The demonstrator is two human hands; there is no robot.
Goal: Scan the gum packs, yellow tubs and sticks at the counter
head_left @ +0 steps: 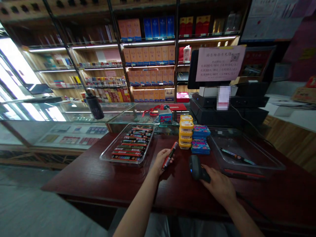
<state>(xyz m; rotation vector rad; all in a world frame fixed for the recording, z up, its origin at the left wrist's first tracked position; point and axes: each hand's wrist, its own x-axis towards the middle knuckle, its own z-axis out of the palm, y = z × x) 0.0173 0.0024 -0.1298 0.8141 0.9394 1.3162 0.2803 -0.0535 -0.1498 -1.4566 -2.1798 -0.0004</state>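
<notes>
My left hand (161, 160) is closed around a slim stick in a red and black wrapper (171, 154), tilted up to the right above the desk. My right hand (221, 187) grips a black barcode scanner (195, 167), its head turned towards the stick and a small blue light showing on it. To the left stands a clear plastic tray (103, 157) filled with similar wrapped sticks (130, 146). On the right, another clear tray (276, 162) has a dark patterned stick (237, 156) in it. A blurry red stick shape (244, 173) shows at that tray's near edge.
Yellow-lidded tubs (186, 133) are stacked beside blue packets (200, 146) behind the scanner. A small blue box (165, 116) sits on the glass counter (118, 117). Behind the right tray is a monitor (193, 70) with a pink paper notice (219, 64). A black cylinder (94, 107) stands left.
</notes>
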